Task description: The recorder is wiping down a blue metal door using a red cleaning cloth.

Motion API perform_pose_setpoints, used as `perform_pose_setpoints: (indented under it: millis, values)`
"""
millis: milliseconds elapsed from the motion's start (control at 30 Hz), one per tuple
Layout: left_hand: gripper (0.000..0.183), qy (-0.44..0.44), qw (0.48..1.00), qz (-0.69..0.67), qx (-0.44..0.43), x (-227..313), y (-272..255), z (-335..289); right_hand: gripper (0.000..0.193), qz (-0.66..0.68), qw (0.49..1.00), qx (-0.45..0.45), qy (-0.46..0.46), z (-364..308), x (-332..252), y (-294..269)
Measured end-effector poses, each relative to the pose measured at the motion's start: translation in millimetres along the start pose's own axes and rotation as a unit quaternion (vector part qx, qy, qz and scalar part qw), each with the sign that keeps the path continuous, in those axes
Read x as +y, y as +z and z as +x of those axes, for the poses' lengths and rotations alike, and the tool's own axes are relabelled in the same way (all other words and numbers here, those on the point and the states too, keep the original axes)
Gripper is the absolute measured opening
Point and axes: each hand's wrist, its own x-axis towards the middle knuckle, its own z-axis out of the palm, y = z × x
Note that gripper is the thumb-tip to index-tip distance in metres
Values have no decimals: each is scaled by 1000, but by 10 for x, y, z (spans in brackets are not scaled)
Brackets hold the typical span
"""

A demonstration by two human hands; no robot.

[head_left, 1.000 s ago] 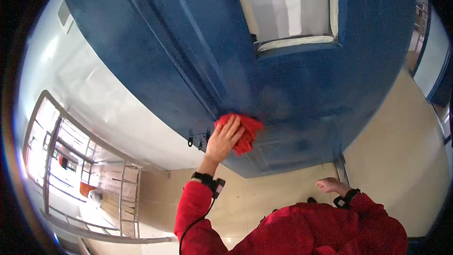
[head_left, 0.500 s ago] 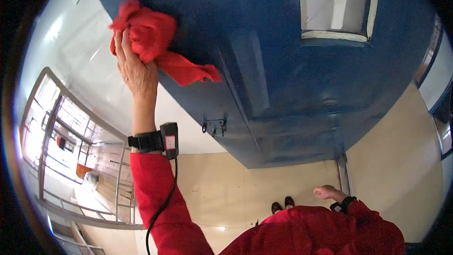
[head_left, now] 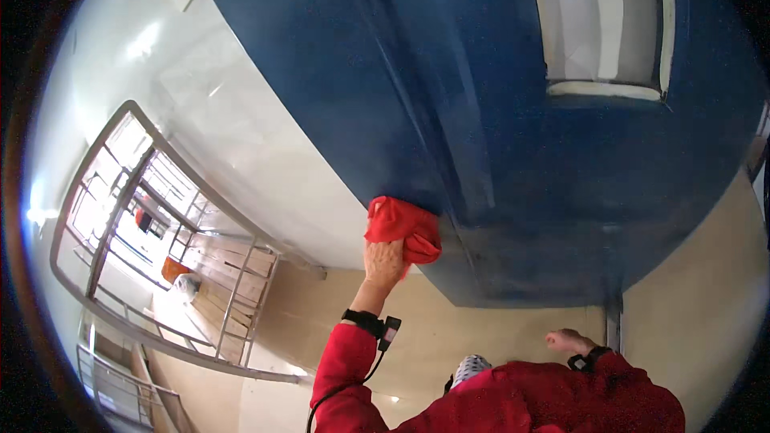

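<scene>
A bunched red cloth is pressed against the dark blue door, low down near its left edge. My left hand grips it from below, with fingers partly hidden by the cloth's folds. My right hand hangs low at the right, away from the door, curled into a loose fist with nothing visible in it. The black hooks on the door are covered by the cloth and hand.
A glass pane in a pale frame is set high in the door. To the left stands a white wall with a barred window, metal bed frames showing through it. Beige floor lies below, and a metal door post stands at the right.
My left hand has moved down and to the right with the cloth, from high on the door's left edge to the hooks' place. The cloth is more bunched. My right hand stays low, still curled.
</scene>
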Motion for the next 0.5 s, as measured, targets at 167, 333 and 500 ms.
perform_pose_setpoints:
  millis: [167,333,500]
  values:
    - [51,61,994,-30,83,-97,-206,496,33,123,991,-46,-18,395,428,315]
    - [52,131,971,-38,196,-86,-809,1390,35,201,979,-28,-20,710,978,603]
    - [53,197,933,33,299,-762,-1738,2304,32,124,985,78,-95,892,2320,1637]
